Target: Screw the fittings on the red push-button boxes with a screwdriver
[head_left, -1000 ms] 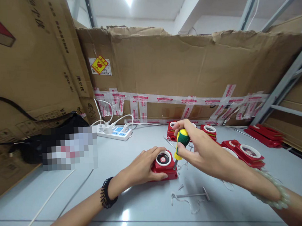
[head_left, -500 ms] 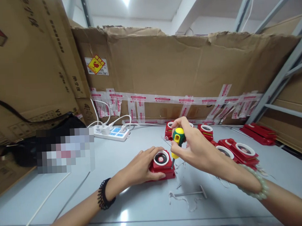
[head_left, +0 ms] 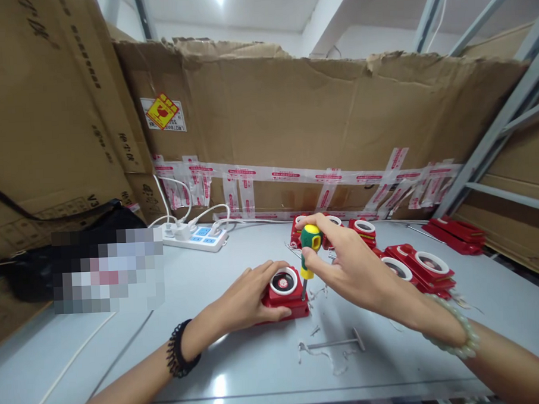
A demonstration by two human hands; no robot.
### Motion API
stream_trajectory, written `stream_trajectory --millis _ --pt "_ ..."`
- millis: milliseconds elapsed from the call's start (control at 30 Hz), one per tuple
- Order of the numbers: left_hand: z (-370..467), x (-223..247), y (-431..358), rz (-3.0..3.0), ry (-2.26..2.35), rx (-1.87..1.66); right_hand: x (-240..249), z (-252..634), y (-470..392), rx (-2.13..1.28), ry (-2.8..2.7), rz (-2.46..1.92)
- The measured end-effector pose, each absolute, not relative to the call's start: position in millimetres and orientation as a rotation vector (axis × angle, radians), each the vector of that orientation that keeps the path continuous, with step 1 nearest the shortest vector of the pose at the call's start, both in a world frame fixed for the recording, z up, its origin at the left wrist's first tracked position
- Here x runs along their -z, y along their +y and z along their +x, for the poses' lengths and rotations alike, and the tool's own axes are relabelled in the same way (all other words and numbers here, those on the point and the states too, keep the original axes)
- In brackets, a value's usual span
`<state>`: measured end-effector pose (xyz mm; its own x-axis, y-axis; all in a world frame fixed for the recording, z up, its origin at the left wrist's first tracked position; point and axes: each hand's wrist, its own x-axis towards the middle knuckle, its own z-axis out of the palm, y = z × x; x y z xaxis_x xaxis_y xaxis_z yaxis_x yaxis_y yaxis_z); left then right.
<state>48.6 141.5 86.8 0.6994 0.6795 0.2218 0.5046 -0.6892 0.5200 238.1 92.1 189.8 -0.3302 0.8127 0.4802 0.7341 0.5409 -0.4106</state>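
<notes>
My left hand (head_left: 251,298) is wrapped round a red device (head_left: 294,308) with a white ring and a dark round centre on top, pressing it against the table. A green and yellow screwdriver (head_left: 310,239) is gripped in my right hand (head_left: 347,258). Its shaft points down, and the tip meets the right edge of the red device; whether a screw lies under it is too small to tell. In front of the device lies a T-shaped metal tool (head_left: 331,344) among white thread-like scraps (head_left: 336,363).
Several similar red devices (head_left: 433,263) stand behind and right of my right hand. Far right lies a red part (head_left: 454,234) beside a thin rod. A white power strip (head_left: 199,238) with plugs sits at the back left. Cardboard (head_left: 265,113) walls the table's back.
In my right hand the screwdriver has turned about its shaft, the handle's hole now facing right. Its tip stays at the device's edge. The whole view has shifted slightly.
</notes>
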Motion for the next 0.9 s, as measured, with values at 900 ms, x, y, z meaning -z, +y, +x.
stream_trajectory --millis 900 --pt "50 -90 139 2.479 0.929 -0.554 -180 241 95 -0.163 -2.068 -1.345"
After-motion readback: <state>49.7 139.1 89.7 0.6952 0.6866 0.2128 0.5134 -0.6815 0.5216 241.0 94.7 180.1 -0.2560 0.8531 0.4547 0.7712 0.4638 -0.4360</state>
